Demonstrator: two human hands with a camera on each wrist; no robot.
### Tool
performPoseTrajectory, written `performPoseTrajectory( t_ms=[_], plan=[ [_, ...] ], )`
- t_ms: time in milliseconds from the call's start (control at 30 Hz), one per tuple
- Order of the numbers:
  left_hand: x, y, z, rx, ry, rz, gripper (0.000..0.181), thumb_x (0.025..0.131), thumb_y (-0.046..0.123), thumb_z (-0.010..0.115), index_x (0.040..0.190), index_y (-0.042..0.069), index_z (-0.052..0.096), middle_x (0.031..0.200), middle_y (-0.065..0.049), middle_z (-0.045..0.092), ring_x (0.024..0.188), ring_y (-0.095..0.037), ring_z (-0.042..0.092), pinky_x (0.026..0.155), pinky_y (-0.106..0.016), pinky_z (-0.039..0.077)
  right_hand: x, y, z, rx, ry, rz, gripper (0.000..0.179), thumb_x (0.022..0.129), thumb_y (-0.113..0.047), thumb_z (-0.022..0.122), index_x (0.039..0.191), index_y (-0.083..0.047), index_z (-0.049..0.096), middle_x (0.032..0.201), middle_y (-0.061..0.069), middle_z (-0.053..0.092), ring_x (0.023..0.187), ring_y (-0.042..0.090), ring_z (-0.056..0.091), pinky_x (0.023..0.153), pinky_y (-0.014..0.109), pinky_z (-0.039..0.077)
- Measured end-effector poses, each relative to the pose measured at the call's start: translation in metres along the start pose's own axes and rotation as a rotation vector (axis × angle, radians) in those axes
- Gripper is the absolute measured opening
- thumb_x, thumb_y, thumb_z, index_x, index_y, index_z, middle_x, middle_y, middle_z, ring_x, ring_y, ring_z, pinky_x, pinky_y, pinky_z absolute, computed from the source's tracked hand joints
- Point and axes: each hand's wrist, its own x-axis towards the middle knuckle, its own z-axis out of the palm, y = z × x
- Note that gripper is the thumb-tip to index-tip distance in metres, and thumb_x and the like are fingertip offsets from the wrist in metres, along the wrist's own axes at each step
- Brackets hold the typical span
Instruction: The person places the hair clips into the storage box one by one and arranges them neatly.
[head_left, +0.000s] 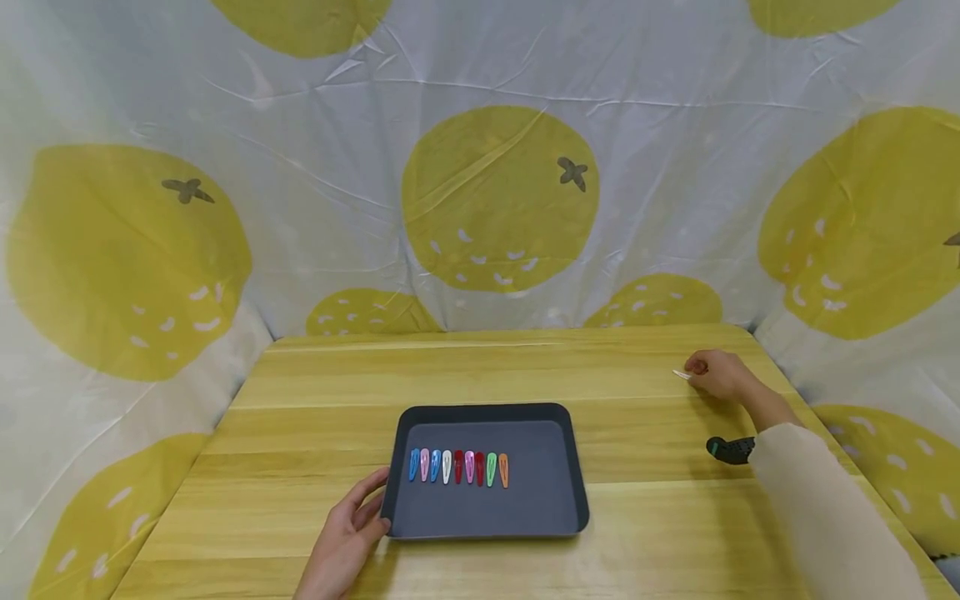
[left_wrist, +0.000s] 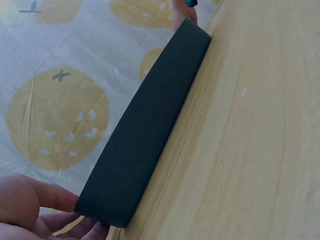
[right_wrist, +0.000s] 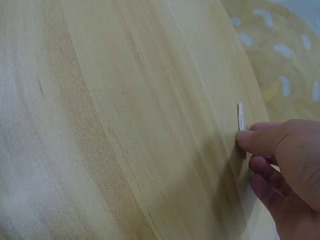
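A dark grey tray [head_left: 543,500] lies on the wooden table. Inside it a row of snap hair clips [head_left: 458,467] in blue, pink, white, red, green and orange runs from the left side toward the middle. My left hand [head_left: 347,529] holds the tray's near left corner, thumb by the front edge and fingers along the left side; the left wrist view shows fingers [left_wrist: 59,196] against the tray wall. At the far right, my right hand [head_left: 717,375] pinches a small white hair clip [right_wrist: 240,116] between thumb and fingers, just above the tabletop, its tip sticking out.
The wooden table [head_left: 315,417] extends around the tray to its back and side edges. A curtain [head_left: 322,167] printed with large yellow fruit hangs behind and on both sides. A dark device [head_left: 731,450] with a green strip sits at the right wrist.
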Motion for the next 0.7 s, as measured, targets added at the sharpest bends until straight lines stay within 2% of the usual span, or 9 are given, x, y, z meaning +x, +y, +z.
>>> performPoseTrajectory(
  t_ms=[233,433,700],
  plan=[
    [0.0003,-0.0011,-0.0002,-0.006,-0.003,0.004,0.066,0.092,-0.021,0.047,0.155,-0.003,0.039,0.16,-0.026,0.034,0.144,-0.047,0.037,0.105,-0.047,0.049,-0.0009,-0.002,-0.0031,0.063,-0.045,0.071,0.014,0.094,-0.003,0.069,0.099,0.01,0.066,0.091,0.015,0.066,0.084,0.033,0.061,0.077,0.051,0.051],
    [-0.0006,-0.0016,-0.0001,-0.016,-0.005,0.003,0.067,0.091,-0.022,0.047,0.155,-0.004,0.038,0.161,-0.026,0.033,0.145,-0.048,0.035,0.105,-0.047,0.049,-0.0016,-0.006,-0.0051,0.154,-0.089,0.141,0.014,0.095,0.0,0.064,0.101,0.013,0.065,0.092,0.017,0.064,0.08,0.03,0.055,0.073,0.042,0.048],
    [-0.0005,0.0,0.0008,0.004,-0.002,0.0,0.067,0.091,-0.022,0.047,0.155,-0.004,0.038,0.16,-0.027,0.034,0.144,-0.047,0.036,0.105,-0.046,0.049,-0.0034,-0.0059,-0.003,0.151,-0.079,0.138,0.013,0.097,-0.001,0.062,0.101,0.01,0.066,0.094,0.017,0.064,0.08,0.029,0.054,0.072,0.043,0.047]
  ],
)
